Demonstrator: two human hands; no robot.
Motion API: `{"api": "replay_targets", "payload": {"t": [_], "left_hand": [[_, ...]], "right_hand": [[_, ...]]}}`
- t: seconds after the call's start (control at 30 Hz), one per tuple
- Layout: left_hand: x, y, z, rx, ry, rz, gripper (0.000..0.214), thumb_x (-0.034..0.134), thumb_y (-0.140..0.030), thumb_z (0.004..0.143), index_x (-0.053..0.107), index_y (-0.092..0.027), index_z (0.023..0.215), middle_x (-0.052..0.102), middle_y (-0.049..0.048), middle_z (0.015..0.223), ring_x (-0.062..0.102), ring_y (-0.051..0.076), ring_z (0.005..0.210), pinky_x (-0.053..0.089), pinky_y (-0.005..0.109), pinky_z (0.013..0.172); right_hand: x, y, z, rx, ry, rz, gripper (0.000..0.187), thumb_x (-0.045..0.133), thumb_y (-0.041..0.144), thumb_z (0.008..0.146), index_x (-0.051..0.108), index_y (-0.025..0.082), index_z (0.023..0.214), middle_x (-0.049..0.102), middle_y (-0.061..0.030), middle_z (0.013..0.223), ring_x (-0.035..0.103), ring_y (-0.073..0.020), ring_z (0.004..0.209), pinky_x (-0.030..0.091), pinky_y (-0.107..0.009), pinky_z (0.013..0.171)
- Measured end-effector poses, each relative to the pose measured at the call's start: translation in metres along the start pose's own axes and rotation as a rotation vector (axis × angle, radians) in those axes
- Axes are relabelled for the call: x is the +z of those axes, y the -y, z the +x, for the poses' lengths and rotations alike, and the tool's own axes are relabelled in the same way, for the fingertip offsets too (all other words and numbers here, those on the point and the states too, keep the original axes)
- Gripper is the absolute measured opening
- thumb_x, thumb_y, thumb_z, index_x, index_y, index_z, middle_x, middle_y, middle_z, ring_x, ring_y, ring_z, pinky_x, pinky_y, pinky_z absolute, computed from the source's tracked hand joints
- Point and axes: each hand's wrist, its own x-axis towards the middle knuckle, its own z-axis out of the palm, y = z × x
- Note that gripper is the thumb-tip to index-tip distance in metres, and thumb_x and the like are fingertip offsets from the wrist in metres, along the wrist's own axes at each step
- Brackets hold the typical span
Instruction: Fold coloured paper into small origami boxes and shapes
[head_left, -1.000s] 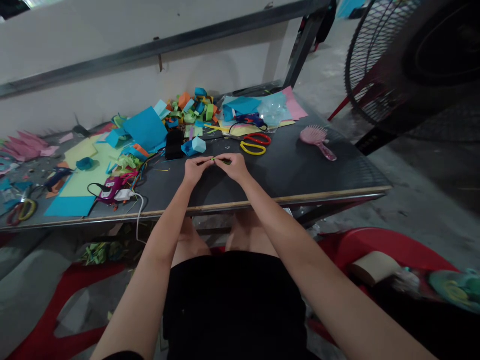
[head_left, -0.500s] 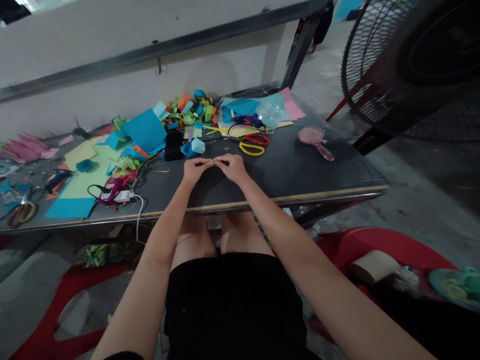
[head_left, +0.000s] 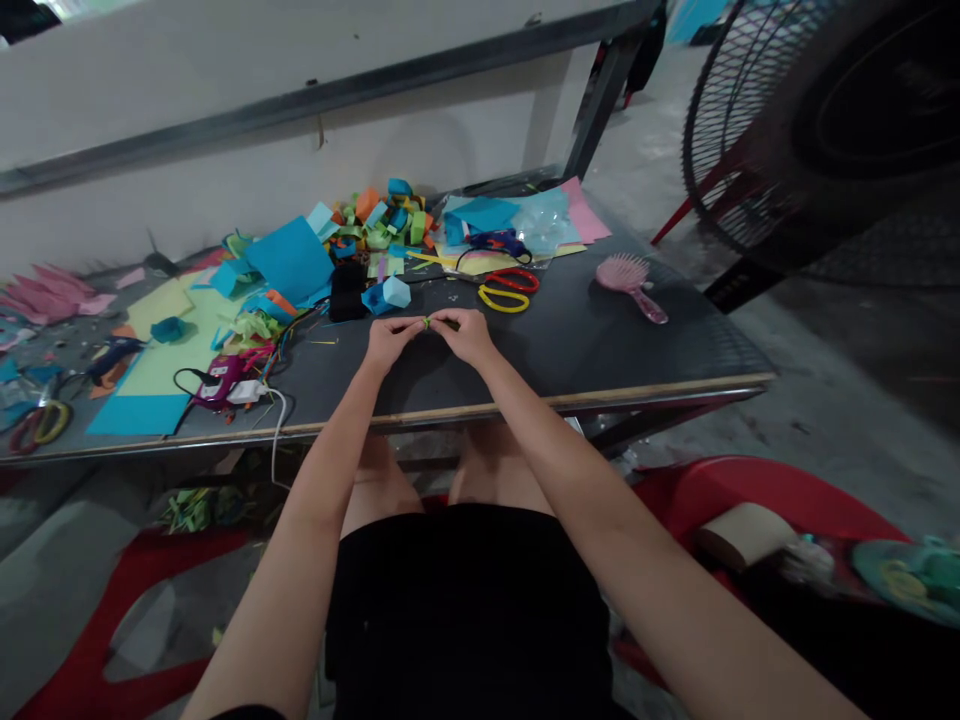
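Note:
My left hand (head_left: 390, 340) and my right hand (head_left: 469, 334) meet over the dark table (head_left: 585, 345), fingertips pinched together on a small green paper piece (head_left: 427, 322). Both hands rest on the tabletop near its front edge. A folded blue paper shape (head_left: 388, 293) lies just beyond my fingers, and a black block (head_left: 348, 290) stands to its left. Red and yellow scissors (head_left: 508, 288) lie to the right of the blue shape.
A heap of coloured paper loops (head_left: 379, 220) and blue sheets (head_left: 289, 260) covers the far side. A pink hairbrush (head_left: 634, 281) lies at right, a glue gun (head_left: 221, 380) with a cable at left. A large fan (head_left: 832, 130) stands at right, red plastic chairs (head_left: 757, 500) below.
My fingertips have drawn slightly closer together on the green piece. The hands stay in the same place on the table.

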Motion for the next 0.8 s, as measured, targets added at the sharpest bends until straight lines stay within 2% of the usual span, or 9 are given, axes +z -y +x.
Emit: {"api": "replay_targets", "payload": {"t": [0.23, 0.5, 0.67, 0.8], "left_hand": [[-0.001, 0.001, -0.004, 0.099, -0.064, 0.189, 0.023, 0.076, -0.037, 0.076, 0.081, -0.017, 0.087, 0.079, 0.0066, 0.087, 0.073, 0.020, 0.082, 0.056, 0.030, 0.078], [0.004, -0.010, -0.007, 0.114, -0.100, 0.293, 0.014, 0.071, -0.027, 0.079, 0.077, -0.015, 0.084, 0.077, 0.0050, 0.081, 0.068, 0.015, 0.072, 0.051, 0.026, 0.070], [0.003, -0.010, -0.003, 0.133, -0.061, 0.272, 0.011, 0.065, -0.020, 0.082, 0.073, -0.015, 0.082, 0.074, 0.0036, 0.080, 0.063, 0.014, 0.072, 0.049, 0.025, 0.074], [0.002, -0.006, 0.001, 0.109, 0.000, 0.199, 0.010, 0.064, -0.020, 0.083, 0.072, -0.014, 0.082, 0.073, 0.0031, 0.080, 0.063, 0.014, 0.074, 0.049, 0.025, 0.076]], "right_hand": [[0.002, 0.001, -0.001, -0.009, 0.019, 0.004, 0.013, 0.069, 0.025, 0.080, 0.080, 0.019, 0.082, 0.080, -0.0055, 0.089, 0.075, -0.0247, 0.086, 0.054, -0.034, 0.082], [0.004, 0.001, -0.003, -0.013, 0.006, 0.011, 0.014, 0.071, 0.030, 0.078, 0.080, 0.020, 0.079, 0.079, -0.0051, 0.083, 0.073, -0.0230, 0.078, 0.054, -0.033, 0.075], [0.004, 0.000, -0.003, 0.005, 0.022, 0.061, 0.019, 0.071, 0.036, 0.077, 0.079, 0.019, 0.081, 0.079, -0.0050, 0.083, 0.073, -0.0229, 0.078, 0.054, -0.033, 0.076], [0.003, -0.001, -0.002, -0.033, 0.039, 0.063, 0.016, 0.068, 0.032, 0.079, 0.078, 0.020, 0.083, 0.079, -0.0043, 0.088, 0.072, -0.0234, 0.084, 0.053, -0.034, 0.080]]}}
